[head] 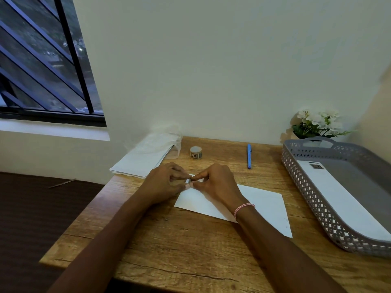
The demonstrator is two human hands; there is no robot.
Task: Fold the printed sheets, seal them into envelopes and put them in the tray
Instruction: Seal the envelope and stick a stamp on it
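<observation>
Wooden table (169, 240), grain and long cracks showing, pushed against a pale wall (211, 70). Blue pen (249, 156) at 1 o'clock on the table top, lying lengthwise toward the wall. White flowers (317, 123) with green leaves in the far corner, 2 o'clock. Window (42, 60) with dark slanting bars at 10 o'clock, dim outside. Dark floor (31, 208) at 9 o'clock, beside the table.
</observation>
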